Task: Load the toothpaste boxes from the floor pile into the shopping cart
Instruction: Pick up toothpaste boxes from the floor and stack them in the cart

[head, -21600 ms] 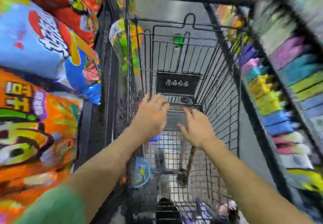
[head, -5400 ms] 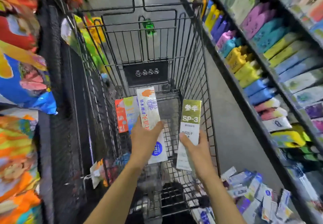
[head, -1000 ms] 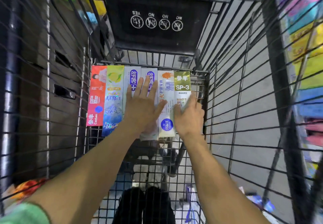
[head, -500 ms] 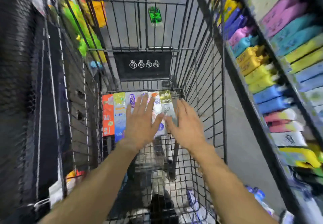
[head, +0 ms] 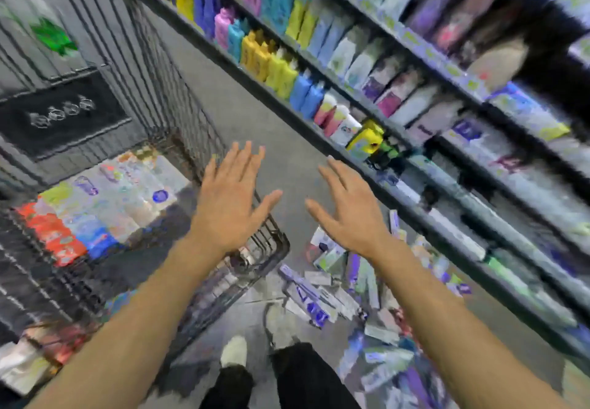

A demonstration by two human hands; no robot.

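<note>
A row of toothpaste boxes (head: 99, 207) lies flat, side by side, on the wire floor of the shopping cart (head: 178, 115), just in front of the cart's black sign panel (head: 60, 115). The frame is blurred, so the number of boxes in the row cannot be read reliably. The floor pile (head: 344, 284) of loose boxes lies on the grey floor (head: 255, 121) to the right of the cart, at the foot of the shelf (head: 415, 169).

The left hand (head: 230, 204) is spread wide, fingers straight, palm down, above the cart's right corner; it holds nothing. The right hand (head: 348, 214) is likewise spread wide and empty, above the floor pile. The hands are apart.

The shelf carries rows of coloured bottles (head: 271, 63) and packets.
</note>
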